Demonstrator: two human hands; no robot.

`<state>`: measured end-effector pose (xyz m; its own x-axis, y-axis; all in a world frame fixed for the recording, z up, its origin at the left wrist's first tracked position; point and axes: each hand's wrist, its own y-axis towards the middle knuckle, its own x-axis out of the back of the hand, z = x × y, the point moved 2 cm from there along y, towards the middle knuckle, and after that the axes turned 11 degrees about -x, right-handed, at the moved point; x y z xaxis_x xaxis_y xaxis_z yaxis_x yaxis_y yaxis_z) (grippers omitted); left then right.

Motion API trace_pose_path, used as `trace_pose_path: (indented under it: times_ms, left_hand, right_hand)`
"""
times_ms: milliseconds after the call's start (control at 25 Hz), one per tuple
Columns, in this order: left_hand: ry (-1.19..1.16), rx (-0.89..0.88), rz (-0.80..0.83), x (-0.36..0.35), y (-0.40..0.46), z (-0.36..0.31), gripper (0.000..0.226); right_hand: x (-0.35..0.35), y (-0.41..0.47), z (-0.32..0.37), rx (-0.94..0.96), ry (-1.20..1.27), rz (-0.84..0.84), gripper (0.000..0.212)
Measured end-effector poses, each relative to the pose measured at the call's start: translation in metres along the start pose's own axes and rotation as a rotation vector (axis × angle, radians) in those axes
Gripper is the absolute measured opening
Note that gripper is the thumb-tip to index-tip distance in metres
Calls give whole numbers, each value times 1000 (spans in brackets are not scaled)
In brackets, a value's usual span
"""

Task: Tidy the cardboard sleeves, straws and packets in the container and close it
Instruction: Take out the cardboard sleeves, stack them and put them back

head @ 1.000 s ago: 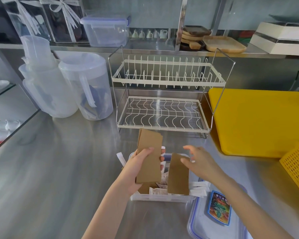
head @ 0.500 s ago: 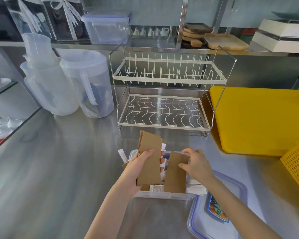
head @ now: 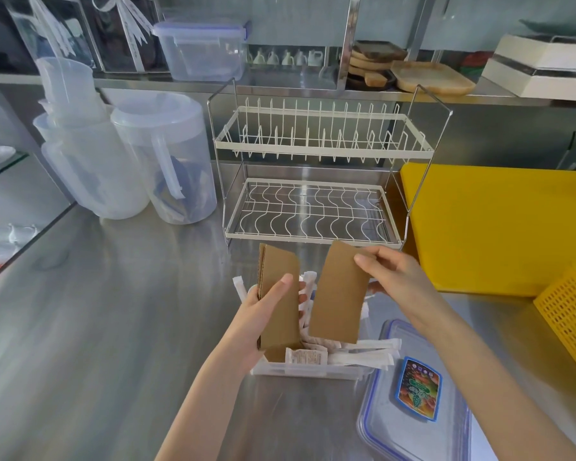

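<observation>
A clear plastic container sits on the steel counter in front of me, holding paper-wrapped straws and small printed packets. My left hand grips a small stack of brown cardboard sleeves upright over the container's left side. My right hand pinches a single cardboard sleeve by its upper right edge, lifted above the container. The container's clear lid, blue-rimmed with a colourful label, lies flat on the counter to the right.
A white two-tier dish rack stands just behind the container. Translucent pitchers stand at back left. A yellow cutting board and a yellow perforated basket lie to the right. A shelf above holds boxes and wooden trays.
My right hand took hold of the single sleeve standing in the container and lifted it up. My left hand kept its stack in place.
</observation>
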<state>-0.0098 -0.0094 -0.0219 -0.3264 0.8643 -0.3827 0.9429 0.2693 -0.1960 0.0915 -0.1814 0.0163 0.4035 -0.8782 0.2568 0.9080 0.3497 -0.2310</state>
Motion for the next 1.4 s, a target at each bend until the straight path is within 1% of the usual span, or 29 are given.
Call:
trace_pose_path:
  times_ms: [80, 160, 240, 320, 400, 520, 600, 720, 800, 840, 920, 960, 1040, 1160, 1280, 1400]
  left_hand:
    - [-7, 29, 35, -5, -4, 1, 42]
    - [16, 39, 59, -6, -9, 2, 45]
    - [-5, 11, 91, -4, -11, 2, 47]
    - [-72, -3, 121, -2, -14, 3, 38]
    - [-77, 14, 95, 5, -16, 4, 29]
    - [-61, -22, -4, 28, -15, 1, 19]
    - [-114, -44, -70, 46, -15, -4, 20]
    - [-213, -54, -121, 64, -19, -7, 28]
    - [-232, -69, -131, 67, -20, -4, 32]
    - [-227, -68, -133, 68, -21, -3, 33]
    - [-226, -56, -139, 68, -23, -2, 34]
    - [-233, -54, -142, 68, -23, -1, 35]
    - [-244, -56, -148, 69, -24, -1, 38]
    - [-254, -45, -160, 71, -24, 0, 38]
    - [-241, -63, -179, 73, -23, 2, 41]
    - [-211, -94, -215, 72, -21, 4, 39]
  right_hand:
    - [-17, -4, 10, 58, -31, 26, 7]
    - [-36, -6, 16, 115, -70, 24, 15]
    - [-51, -5, 18, 140, -65, 22, 19]
    - [-61, -3, 19, 168, -91, 14, 16]
    - [-68, -1, 19, 218, -191, -6, 11]
    - [-71, 2, 13, 235, -255, -45, 19]
    - [-72, 3, 3, 197, -416, -18, 19]
    - [-90, 0, -19, 90, -737, 153, 16]
    - [-102, -2, -27, 84, -860, 168, 13]
    - [-107, 0, -27, 98, -878, 138, 20]
    - [-114, 5, -26, 109, -875, 76, 34]
    - [-117, 9, -26, 103, -883, 53, 38]
    - [-124, 13, -27, 78, -899, 22, 39]
    - [-126, 15, -28, 39, -828, 12, 28]
    - [-117, 14, -26, 38, -662, 74, 18]
    - [-100, 14, -18, 31, -436, 98, 9]
